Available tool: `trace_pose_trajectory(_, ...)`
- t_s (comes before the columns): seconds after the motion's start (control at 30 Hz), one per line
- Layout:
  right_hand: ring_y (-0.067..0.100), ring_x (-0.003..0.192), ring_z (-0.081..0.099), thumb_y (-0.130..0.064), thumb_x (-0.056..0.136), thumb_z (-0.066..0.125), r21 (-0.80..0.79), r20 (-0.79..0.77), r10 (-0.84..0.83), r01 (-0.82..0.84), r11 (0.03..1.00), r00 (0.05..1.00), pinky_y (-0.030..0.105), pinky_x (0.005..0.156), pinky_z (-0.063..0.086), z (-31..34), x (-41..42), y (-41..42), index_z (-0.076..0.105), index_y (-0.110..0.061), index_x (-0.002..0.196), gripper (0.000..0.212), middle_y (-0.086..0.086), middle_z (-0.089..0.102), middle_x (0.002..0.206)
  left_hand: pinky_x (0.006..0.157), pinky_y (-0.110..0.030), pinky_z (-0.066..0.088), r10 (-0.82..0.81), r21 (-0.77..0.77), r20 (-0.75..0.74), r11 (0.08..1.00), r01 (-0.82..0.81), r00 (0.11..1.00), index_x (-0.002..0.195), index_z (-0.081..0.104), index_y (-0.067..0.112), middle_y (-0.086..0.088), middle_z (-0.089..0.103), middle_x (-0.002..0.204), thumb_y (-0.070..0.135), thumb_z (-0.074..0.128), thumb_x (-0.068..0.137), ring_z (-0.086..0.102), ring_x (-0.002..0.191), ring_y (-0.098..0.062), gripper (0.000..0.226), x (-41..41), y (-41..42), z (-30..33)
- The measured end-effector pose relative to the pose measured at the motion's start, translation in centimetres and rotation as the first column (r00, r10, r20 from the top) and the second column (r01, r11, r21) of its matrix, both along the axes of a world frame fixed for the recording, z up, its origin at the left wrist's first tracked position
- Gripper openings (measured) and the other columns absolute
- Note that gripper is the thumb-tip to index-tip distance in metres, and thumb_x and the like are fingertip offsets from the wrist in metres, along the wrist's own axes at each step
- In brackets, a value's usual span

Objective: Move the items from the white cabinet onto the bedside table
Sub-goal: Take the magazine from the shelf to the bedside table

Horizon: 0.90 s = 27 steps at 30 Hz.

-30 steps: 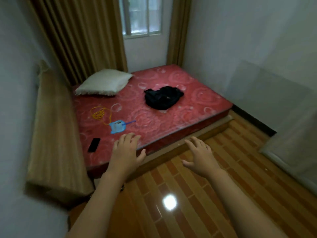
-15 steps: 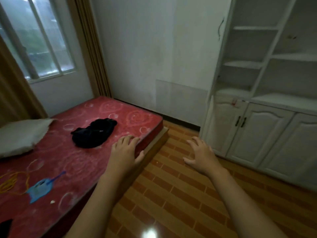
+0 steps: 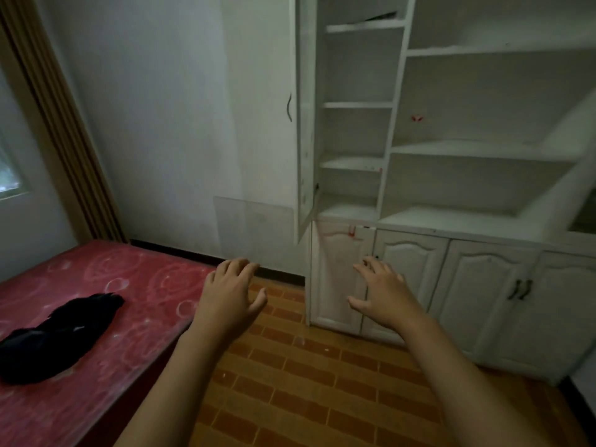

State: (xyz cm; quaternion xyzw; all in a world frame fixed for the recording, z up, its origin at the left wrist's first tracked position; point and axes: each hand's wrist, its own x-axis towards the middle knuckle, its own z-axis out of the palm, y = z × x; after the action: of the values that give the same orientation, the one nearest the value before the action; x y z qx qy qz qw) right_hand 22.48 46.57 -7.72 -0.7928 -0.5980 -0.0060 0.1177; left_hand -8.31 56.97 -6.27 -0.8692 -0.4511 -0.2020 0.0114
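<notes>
Leftmost, a tan pleated curtain (image 3: 48,124) hangs by a window edge, and below it your red patterned mattress (image 3: 106,285) fills the lower-left corner with a crumpled black garment (image 3: 54,337) lying on it, near the left edge. Next, a pale translucent panel (image 3: 254,227) leans against the white wall, just left of the cabinet. Your left hand (image 3: 230,293) hovers palm-down over the mattress's near corner and the orange-brown brick-pattern tiled floor (image 3: 306,375); its fingers are loosely spread and gently bent, holding nothing. Your right hand (image 3: 383,293) is held out the same way, fingers apart and relaxed, nothing in it, in front of the leftmost lower door; whether it touches that door can't be told. Right of that stands the tall white wooden cabinet (image 3: 451,221), with open shelves above and arched-panel doors below. A narrow upper door (image 3: 304,117) is swung open on the cabinet's left side, edge-on to you, jutting out over the spot above your hands. Small red marks (image 3: 417,118) sit on a back panel, another red smear (image 3: 351,230) near the top of the leftmost lower door. Two dark handles (image 3: 519,289) sit on lower doors further right. No loose items can be made out on the visible shelves; the topmost shelf is dark and unclear. The bedside table isn't in this view.
</notes>
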Motion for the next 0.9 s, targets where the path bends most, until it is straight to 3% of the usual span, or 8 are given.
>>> trace_pose_trajectory(0.23, 0.025, 0.152, 0.027, -0.064, 0.09, 0.059, 0.088, 0.017, -0.071, 0.069, 0.994, 0.997, 0.049, 0.123, 0.024, 5.0, 10.7, 1.5, 0.033, -0.03, 0.158, 0.081, 0.002, 0.027, 0.167, 0.118, -0.044, 0.031, -0.12, 0.051, -0.016, 0.991, 0.12, 0.993, 0.152, 0.037, 0.031, 0.002, 0.039, 0.156, 0.057, 0.046, 0.097, 0.032, 0.145, -0.02, 0.062, 11.0, 4.5, 3.9)
trace_pose_trajectory(0.5, 0.021, 0.153, 0.024, -0.06, 0.093, 0.058, 0.127, 0.018, -0.137, 0.133, 0.983, 0.99, 0.046, 0.123, 0.022, 6.3, 17.7, 4.9, 0.035, -0.03, 0.157, 0.074, -0.001, 0.026, 0.167, 0.119, -0.044, 0.033, -0.207, 0.02, 0.008, 0.978, 0.207, 0.978, 0.153, 0.033, 0.031, 0.003, 0.037, 0.156, 0.06, 0.041, 0.096, 0.032, 0.144, -0.019, 0.064, 19.9, 10.9, 4.7)
trace_pose_trajectory(0.9, 0.022, 0.151, 0.027, -0.06, 0.094, 0.054, 0.167, 0.05, -0.224, 0.213, 0.963, 0.973, 0.045, 0.121, 0.024, 10.3, 27.5, 20.3, 0.036, -0.029, 0.157, 0.072, 0.001, 0.028, 0.166, 0.118, -0.043, 0.034, -0.279, 0.099, -0.007, 0.955, 0.278, 0.96, 0.152, 0.036, 0.029, 0.003, 0.04, 0.154, 0.061, 0.039, 0.097, 0.034, 0.143, -0.019, 0.064, 31.6, 28.9, 8.5)
